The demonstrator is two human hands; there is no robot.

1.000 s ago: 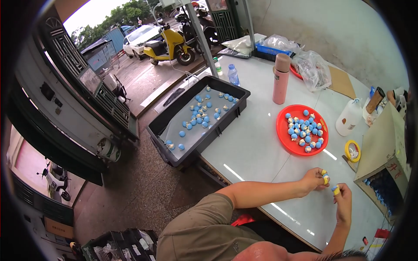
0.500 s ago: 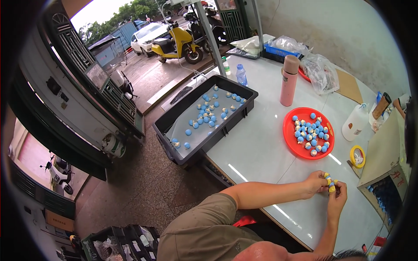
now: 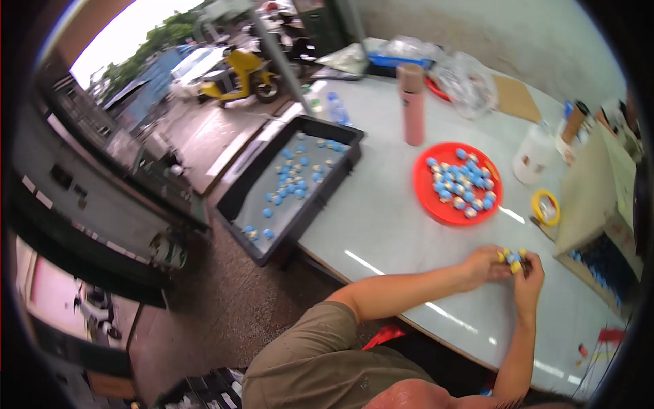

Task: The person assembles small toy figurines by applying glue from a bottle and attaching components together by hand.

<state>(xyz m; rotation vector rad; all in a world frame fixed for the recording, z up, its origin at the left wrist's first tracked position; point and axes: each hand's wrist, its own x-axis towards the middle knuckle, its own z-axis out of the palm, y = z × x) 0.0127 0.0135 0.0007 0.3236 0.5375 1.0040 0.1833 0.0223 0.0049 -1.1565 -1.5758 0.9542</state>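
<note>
Over the table's near right part, my left hand [image 3: 485, 264] and my right hand [image 3: 530, 271] meet with their fingertips closed together. Yellow coverings wrap several of the fingertips. Pinched between both hands is a small blue ball-shaped piece [image 3: 514, 258], partly hidden by the fingers. Just beyond them stands a round red tray [image 3: 426, 204] with many blue balls bearing cream-coloured parts. To the right of my hands, an open-fronted box [image 3: 579, 225] holds more blue pieces [image 3: 601, 269] in its shadowed inside.
A black bin [image 3: 320, 198] with scattered blue balls sits at the table's left edge. Behind the red tray stand a pink flask [image 3: 413, 109] and a white jug [image 3: 533, 155]. A yellow tape roll [image 3: 546, 207] lies by the box. Plastic bags [image 3: 470, 85] lie at the back.
The whole view has shifted and blurred with head motion. Both hands stay together, but the fingers have changed position and more of the blue piece shows between them.
</note>
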